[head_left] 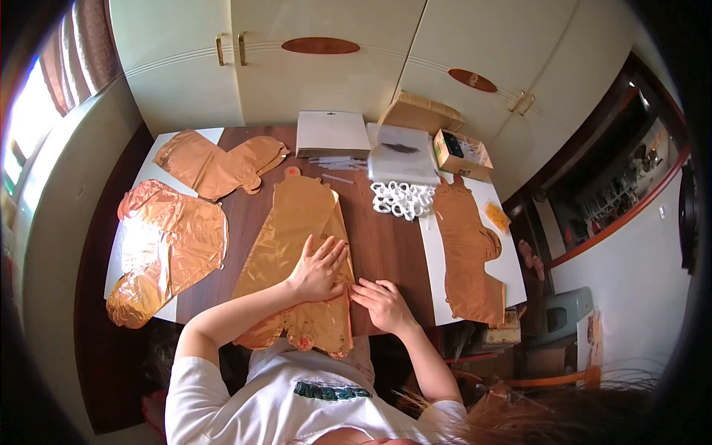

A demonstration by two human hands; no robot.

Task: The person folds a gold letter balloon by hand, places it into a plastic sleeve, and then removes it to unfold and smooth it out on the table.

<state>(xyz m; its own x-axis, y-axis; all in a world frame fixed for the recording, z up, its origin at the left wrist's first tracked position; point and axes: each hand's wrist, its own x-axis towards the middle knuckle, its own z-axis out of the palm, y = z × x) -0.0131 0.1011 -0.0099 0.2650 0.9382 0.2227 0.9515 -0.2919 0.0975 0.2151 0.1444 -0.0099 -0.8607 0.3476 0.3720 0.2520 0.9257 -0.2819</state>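
A flat copper-coloured foil balloon [297, 222], folded lengthwise, lies in front of me, its lower end hanging past the table's front edge. My left hand [320, 268] rests on it palm down, fingers stretched out and spread a little. At the balloon's right edge is my right hand [382, 304], its fingertips closed on the foil close to my left thumb. On the left lie a shiny, crumpled foil balloon [182, 241] and, farther back, a folded one [211, 165]. Another folded foil balloon [466, 252] lies to the right.
Behind the balloon are a white box [334, 133], thin clear tubes [337, 163] and a stack of clear plastic bags [401, 159]. White ribbon rolls [402, 200] lie in front of the bags. A small carton [463, 154] and a yellow packet [496, 216] are at right.
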